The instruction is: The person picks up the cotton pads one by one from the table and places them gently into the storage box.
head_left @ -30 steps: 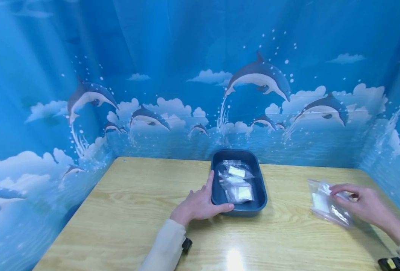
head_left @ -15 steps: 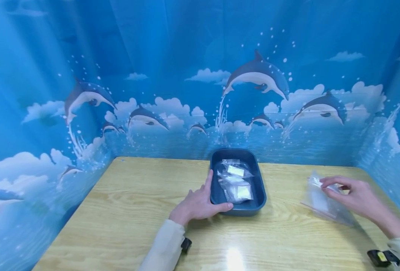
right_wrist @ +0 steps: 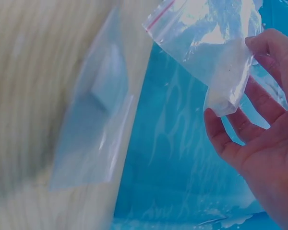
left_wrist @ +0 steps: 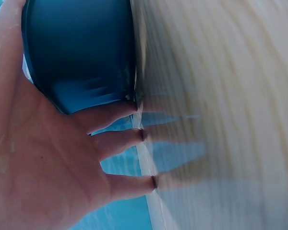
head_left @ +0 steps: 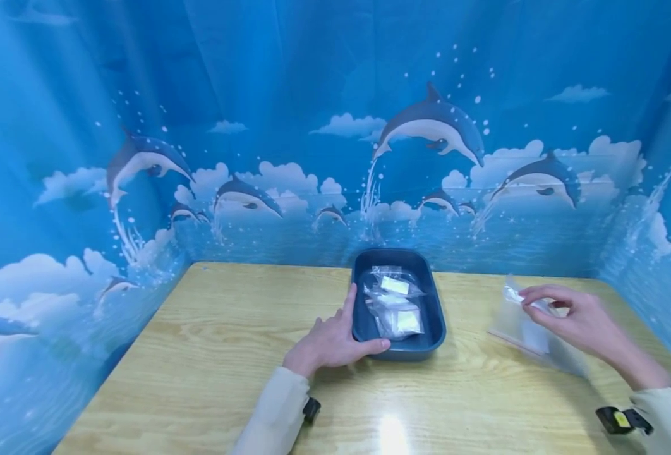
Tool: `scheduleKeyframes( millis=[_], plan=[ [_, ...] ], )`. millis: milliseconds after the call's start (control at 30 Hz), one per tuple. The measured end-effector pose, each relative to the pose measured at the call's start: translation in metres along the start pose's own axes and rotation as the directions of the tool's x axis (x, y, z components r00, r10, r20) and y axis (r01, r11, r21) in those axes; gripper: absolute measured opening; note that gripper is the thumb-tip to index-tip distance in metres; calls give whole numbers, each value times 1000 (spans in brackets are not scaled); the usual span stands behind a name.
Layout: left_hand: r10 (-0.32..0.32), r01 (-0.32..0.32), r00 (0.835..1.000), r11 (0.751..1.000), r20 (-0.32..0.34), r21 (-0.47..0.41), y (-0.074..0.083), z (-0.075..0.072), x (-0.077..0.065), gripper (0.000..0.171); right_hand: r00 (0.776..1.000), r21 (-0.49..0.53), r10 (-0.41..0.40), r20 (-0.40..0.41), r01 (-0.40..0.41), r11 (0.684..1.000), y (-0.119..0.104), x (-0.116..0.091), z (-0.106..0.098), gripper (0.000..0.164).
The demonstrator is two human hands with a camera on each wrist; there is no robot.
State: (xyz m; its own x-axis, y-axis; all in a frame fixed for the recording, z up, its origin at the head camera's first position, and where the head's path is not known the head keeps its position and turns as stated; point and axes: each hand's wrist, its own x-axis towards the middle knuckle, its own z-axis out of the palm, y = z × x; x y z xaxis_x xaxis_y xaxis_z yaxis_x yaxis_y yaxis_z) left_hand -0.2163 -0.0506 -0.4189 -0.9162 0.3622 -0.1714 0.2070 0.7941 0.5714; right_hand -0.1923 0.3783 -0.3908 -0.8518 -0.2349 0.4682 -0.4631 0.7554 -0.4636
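A clear zip bag [head_left: 531, 328] with a pale piece inside hangs from my right hand [head_left: 582, 319], over the right part of the table. Thumb and fingers pinch it near one end, and a pink line runs along its opposite edge in the right wrist view [right_wrist: 197, 48]. Against the left side of a dark blue rectangular basin [head_left: 439, 316] lies my left hand [head_left: 332, 341], fingers straight and thumb on the front rim. The other fingertips touch the tabletop in the left wrist view. Several clear bags [head_left: 395, 306] with white labels lie inside the basin.
The wooden table [head_left: 227, 354] is glossy, mirroring the fingers and the bag in the wrist views. Close behind the basin hangs a blue dolphin-print curtain [head_left: 290, 126], which also closes off both sides.
My right hand has moved left toward the basin with the zip bag, which has swung to show its pink edge at the left. My left hand and the basin keep their places.
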Motion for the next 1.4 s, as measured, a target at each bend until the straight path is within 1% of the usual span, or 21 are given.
scheduleKeyframes(
  millis=[133,233,400,600,700,900,1133,1400],
  plan=[
    [4,-4,1000,1000,1,-2,0,-1,0,125,1000,17,11,12,-11,1000,-11,6,1,17],
    [6,-6,1000,1000,6,-5,-1,-1,0,125,999,10,6,32,-6,1000,-18,10,2,17],
    [2,-2,1000,1000,7,1,0,-2,-1,125,998,6,23,64,-24,1000,-30,16,5,15],
    [6,-6,1000,1000,7,4,0,-2,0,126,998,4,25,55,-25,1000,-39,25,8,14],
    [-3,2,1000,1000,12,2,-1,-2,-1,126,998,-1,22,54,-22,1000,-45,30,12,12],
    [-6,6,1000,1000,9,-1,-1,-1,0,126,998,38,-9,62,7,999,-58,41,18,15],
    [-8,8,1000,1000,10,-10,-1,0,0,126,997,102,-17,75,10,995,-73,52,29,15],
    [-9,9,1000,1000,12,-4,-1,-1,0,126,995,107,-64,74,56,993,-83,63,39,15]
  ],
)
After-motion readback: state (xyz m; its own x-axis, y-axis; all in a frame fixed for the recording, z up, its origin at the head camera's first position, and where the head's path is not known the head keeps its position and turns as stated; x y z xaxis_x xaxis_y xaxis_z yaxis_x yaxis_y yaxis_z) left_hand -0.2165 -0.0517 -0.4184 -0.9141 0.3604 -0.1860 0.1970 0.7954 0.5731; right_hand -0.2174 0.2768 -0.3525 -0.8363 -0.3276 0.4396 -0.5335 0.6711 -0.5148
